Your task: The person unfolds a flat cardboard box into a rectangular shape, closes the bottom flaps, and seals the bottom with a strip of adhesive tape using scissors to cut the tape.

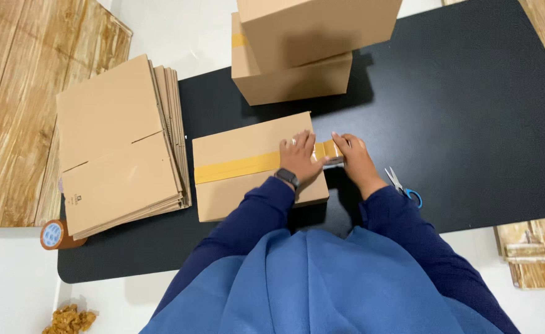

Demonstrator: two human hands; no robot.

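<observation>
Head view, looking down. Left hand (298, 158) lies flat, fingers spread, pressing on the top right end of a closed cardboard box (248, 170), right on the yellow-brown tape strip (235, 167) that runs lengthwise across the lid. Dark watch (287, 178) on that wrist. Right hand (354, 158) sits just past the box's right edge, closed around a tape dispenser (333, 154); a short stretch of tape bridges from dispenser to box, between the two hands. Dispenser mostly hidden by the fingers.

Box rests on a black mat (470, 124). Just right of the right hand, on the mat: scissors (402, 187) with a blue handle, blades pointing away from the person. Beyond the hands, two more cardboard boxes stacked (297, 43); the lower one shows a band of yellow tape at its left side. Well left of the left hand, a stack of flattened cardboard boxes (121, 145), small dark printed mark near its lower left corner. Below that stack, a roll of brown tape (55, 235), pale blue core label. Crumpled brown scrap (69, 320) on the white floor, bottom left. Blue sleeves and garment fill the foreground.
</observation>
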